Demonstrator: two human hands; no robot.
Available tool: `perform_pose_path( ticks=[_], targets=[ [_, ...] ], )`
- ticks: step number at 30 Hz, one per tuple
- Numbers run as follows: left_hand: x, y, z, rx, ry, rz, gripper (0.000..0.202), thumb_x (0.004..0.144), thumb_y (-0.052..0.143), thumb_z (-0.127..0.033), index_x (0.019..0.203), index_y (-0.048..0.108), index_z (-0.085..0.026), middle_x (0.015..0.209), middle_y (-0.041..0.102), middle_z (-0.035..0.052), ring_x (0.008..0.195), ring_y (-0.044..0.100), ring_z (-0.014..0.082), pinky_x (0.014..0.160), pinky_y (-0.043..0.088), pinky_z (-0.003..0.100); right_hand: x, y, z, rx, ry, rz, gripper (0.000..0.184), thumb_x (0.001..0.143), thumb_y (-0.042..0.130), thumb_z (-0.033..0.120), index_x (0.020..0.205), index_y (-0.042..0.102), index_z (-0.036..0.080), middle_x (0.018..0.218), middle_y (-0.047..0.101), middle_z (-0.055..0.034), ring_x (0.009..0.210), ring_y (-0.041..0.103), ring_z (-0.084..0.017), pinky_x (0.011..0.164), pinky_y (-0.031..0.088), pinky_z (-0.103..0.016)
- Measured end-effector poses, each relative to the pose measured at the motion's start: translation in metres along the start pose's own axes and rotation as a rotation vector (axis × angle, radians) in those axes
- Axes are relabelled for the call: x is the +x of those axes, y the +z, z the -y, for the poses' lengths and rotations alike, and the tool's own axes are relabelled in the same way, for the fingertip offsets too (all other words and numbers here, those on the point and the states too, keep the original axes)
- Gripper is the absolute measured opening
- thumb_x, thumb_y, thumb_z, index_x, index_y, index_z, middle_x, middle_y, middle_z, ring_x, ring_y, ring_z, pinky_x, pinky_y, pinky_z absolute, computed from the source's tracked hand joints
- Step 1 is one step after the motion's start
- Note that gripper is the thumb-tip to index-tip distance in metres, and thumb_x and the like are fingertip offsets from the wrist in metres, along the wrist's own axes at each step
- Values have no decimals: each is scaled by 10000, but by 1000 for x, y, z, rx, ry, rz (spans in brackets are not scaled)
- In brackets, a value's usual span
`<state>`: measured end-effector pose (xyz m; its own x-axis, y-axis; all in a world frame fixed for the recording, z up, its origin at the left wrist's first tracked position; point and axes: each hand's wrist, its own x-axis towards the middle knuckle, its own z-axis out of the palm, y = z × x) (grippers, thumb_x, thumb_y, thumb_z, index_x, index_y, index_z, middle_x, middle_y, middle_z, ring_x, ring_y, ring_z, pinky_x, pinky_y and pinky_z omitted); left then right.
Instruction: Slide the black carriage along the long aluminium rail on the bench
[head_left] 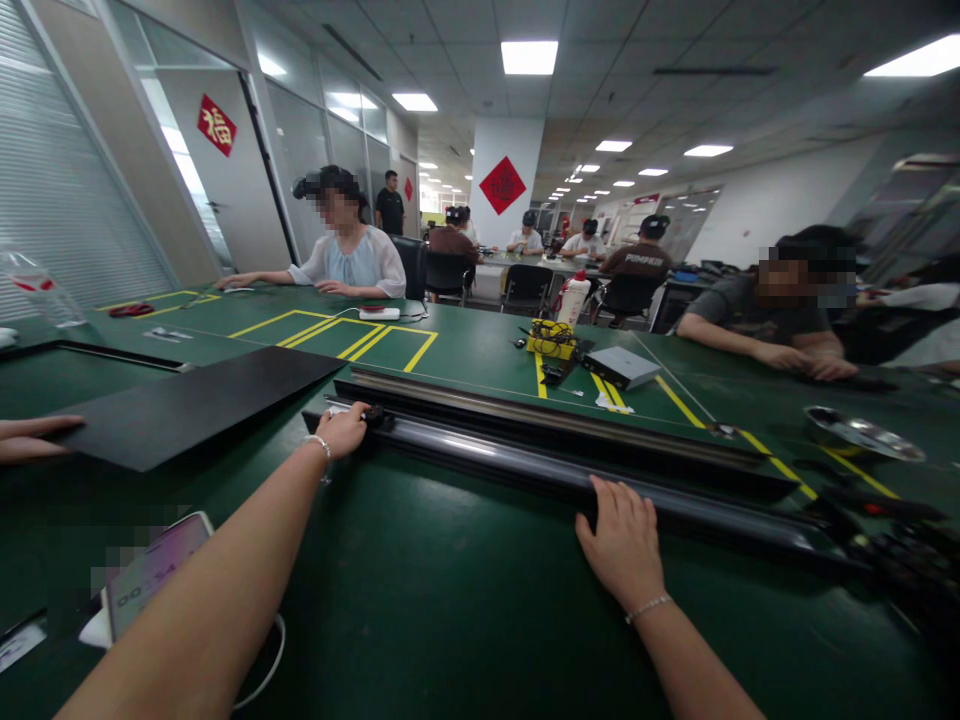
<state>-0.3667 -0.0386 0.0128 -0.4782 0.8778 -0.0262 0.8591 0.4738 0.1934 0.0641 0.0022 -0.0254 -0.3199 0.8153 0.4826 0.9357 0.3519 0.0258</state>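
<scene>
A long black rail assembly [525,460] with a silver tube along it lies across the green table [420,600] in front of me. My left hand [343,430] is closed on the rail's left end, its fingers around a small black part there. My right hand [621,535] rests on the near edge of the rail's middle, fingers curled over it. A second long black bar with a metal strip [540,415] lies just behind the first.
A black flat panel [195,400] lies at the left, another person's fingers [34,437] touching it. A phone [150,570] on a stand sits near my left forearm. A yellow cable bundle [553,340], a grey box [621,366] and a metal dish [862,432] lie beyond. Several people sit around.
</scene>
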Motion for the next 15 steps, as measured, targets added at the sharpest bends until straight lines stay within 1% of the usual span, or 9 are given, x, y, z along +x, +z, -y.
perform_pose_path(
  ticks=[4, 8, 11, 15],
  targets=[
    [2, 1, -1, -17, -24, 0, 453, 733, 260, -226, 1158, 416, -223, 1007, 621, 87, 1039, 499, 242, 936, 207, 448, 0, -1, 1, 2, 4, -4, 479, 735, 371, 307, 1192, 385, 161, 1136, 486, -92, 1117, 342, -238, 970, 178, -450],
    [2, 3, -4, -29, -58, -30, 452, 742, 241, -235, 1157, 416, -200, 1077, 586, 109, 1069, 476, 249, 930, 208, 456, 2, -3, 0, 19, 12, -6, 464, 741, 372, 307, 1184, 398, 170, 1102, 510, -80, 1053, 391, -218, 961, 196, -427],
    [3, 5, -8, -35, -85, -54, 451, 753, 243, -318, 1141, 430, -185, 1097, 571, 121, 1074, 468, 270, 915, 220, 470, 4, -3, -1, 33, 20, -7, 445, 740, 375, 301, 1165, 421, 180, 1076, 531, -70, 1021, 412, -210, 948, 212, -418],
    [1, 7, -19, -59, -139, -89, 499, 705, 343, -443, 1105, 461, -169, 1017, 603, 132, 1023, 496, 299, 912, 220, 486, 5, -3, -2, 71, 23, -17, 414, 741, 372, 290, 1135, 452, 189, 1057, 546, -63, 1006, 427, -206, 945, 209, -417]
  ],
)
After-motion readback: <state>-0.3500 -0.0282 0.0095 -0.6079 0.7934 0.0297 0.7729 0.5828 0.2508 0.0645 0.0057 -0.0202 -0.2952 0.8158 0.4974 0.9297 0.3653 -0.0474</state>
